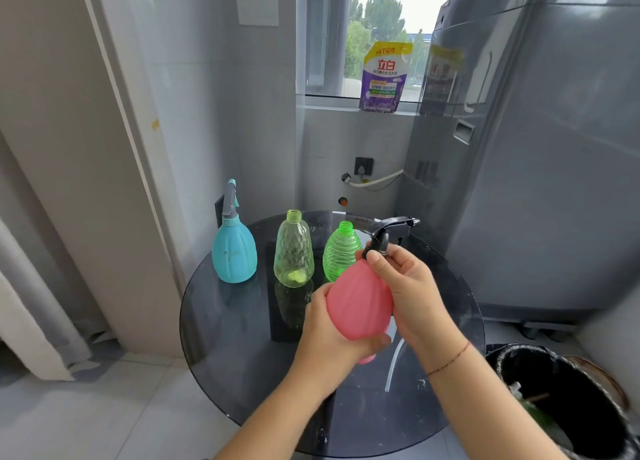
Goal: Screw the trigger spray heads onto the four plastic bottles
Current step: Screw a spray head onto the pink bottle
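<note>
Above the round dark glass bench, w/ both hands raised, the pink bottle is held tilted, neck up-right. Left hand is wrapped round its lower body, fingers closed on it; the bottle's base is mostly hidden behind that hand. Right hand pinches the collar of the black trigger head at the bottle's neck, thumb and fingers closed on it; can't tell if threads are engaged, fingers cover the joint. Nozzle end is blurred. A clear dip tube shows below the right wrist, its upper end hidden. On the bench behind: blue bottle w/ grey-blue spray head fitted, clear bottle open-necked, green bottle open-necked, partly hidden by the pink one. Black bin at right is cut off by frame edge.
</note>
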